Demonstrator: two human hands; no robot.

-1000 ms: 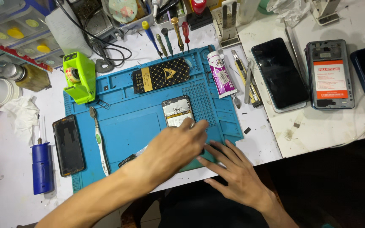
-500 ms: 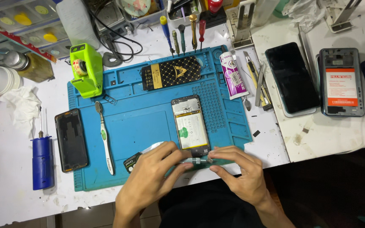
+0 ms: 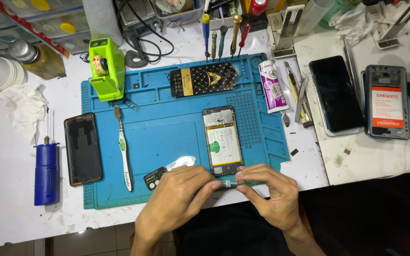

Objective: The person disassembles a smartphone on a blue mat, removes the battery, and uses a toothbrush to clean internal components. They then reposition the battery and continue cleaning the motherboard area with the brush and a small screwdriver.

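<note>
Currently pinched between fingertips of left hand (image 3: 179,199) and right hand (image 3: 271,196), both closed on small greenish strip (image 3: 227,184), just below opened phone (image 3: 222,141) on blue mat (image 3: 167,137); judged light, thin, flexible, fragile; best gripped at ends.

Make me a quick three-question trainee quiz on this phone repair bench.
1. True or false: the opened phone lies on the blue mat.
2. Which tool lies between the phone frame and the opened phone? A) toothbrush B) hammer C) scissors
3. What do the left hand and right hand pinch between them?

Key:
1. True.
2. A, the toothbrush.
3. A small greenish part at the mat's near edge, just below the opened phone; too small to identify.
</note>
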